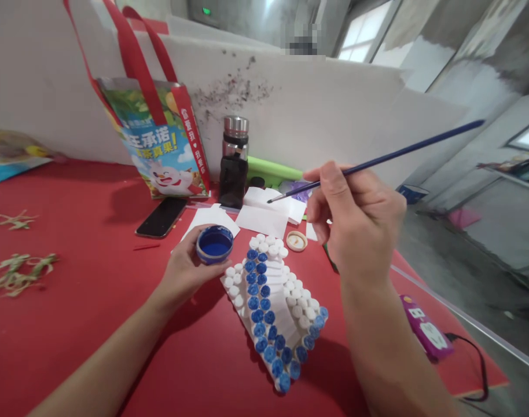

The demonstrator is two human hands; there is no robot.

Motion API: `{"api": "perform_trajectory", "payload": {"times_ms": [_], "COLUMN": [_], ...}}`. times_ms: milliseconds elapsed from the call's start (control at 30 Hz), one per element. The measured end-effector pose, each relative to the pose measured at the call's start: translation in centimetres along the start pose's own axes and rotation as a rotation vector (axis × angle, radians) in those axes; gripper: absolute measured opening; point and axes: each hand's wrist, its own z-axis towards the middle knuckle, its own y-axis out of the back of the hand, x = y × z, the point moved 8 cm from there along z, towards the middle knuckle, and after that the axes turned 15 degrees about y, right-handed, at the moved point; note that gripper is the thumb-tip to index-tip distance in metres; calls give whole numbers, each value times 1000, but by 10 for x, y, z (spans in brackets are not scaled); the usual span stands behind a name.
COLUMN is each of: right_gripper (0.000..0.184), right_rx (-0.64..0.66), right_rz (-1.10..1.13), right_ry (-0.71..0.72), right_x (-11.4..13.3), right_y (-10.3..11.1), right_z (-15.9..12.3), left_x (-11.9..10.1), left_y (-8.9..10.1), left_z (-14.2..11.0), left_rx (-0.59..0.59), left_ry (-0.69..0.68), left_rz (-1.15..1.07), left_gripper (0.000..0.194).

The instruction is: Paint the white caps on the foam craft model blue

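My left hand [186, 263] grips a small round jar of blue paint [215, 244], its open mouth facing up. In my right hand [355, 214] is a thin paintbrush [390, 157] with a dark blue handle, pinched near the bristles, which point left over the papers. Below and between the hands lies a craft piece [273, 313] made of small rolled paper discs on a white base. Some discs are blue, along the left side and lower edge; others are white. Pale folded strips run through its middle. The brush tip is apart from both jar and craft.
A phone [161, 217], a shopping bag [160, 139] and a dark bottle [234, 162] stand or lie behind my left hand. White papers [264, 211] and a round lid [296, 241] are behind the craft. A purple device [425, 329] with a cable sits at right, woven straw pieces [21, 272] at left.
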Motion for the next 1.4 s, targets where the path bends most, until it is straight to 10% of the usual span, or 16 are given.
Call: {"api": "perform_trajectory", "payload": {"times_ms": [400,900,1400], "right_gripper": [23,27,30], "right_rx": [204,454,406], "right_rz": [229,26,-8], "right_ry": [-173,29,-16], "right_x": [-15,-11,-20], "right_y": [-38,-68,-65], "right_z": [-24,-48,-49], "left_x": [-11,-22,-18], "left_y": [-10,-12,-12], "left_z": [-10,-11,-10], "left_rx": [40,78,75], "left_ry": [-81,-137,-127], "left_rz": [-4,-26,-11], "left_gripper": [60,57,58]}}
